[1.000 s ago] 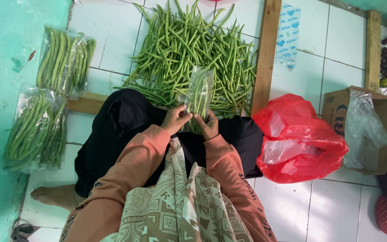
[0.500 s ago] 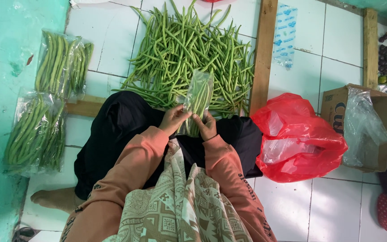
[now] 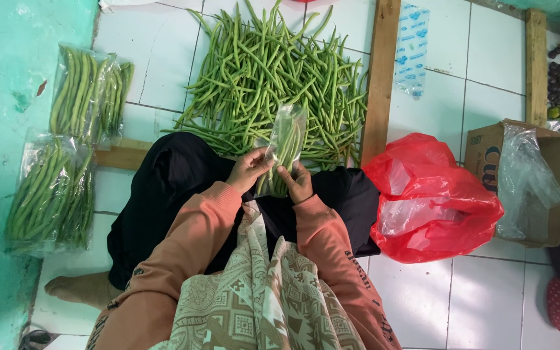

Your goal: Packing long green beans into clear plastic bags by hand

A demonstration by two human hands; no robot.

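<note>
Both hands, the left hand point(image 3: 249, 170) and the right hand point(image 3: 297, 182), grasp a clear bag point(image 3: 284, 148) of green beans over the lap. At twelve o'clock lies the bean pile point(image 3: 273, 78); at three o'clock a red bag point(image 3: 432, 194).

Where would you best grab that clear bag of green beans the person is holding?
Grip the clear bag of beans around its lower half, from both sides, as the left hand and right hand do. It stands upright, long and narrow, and its open top looks floppy.
</note>
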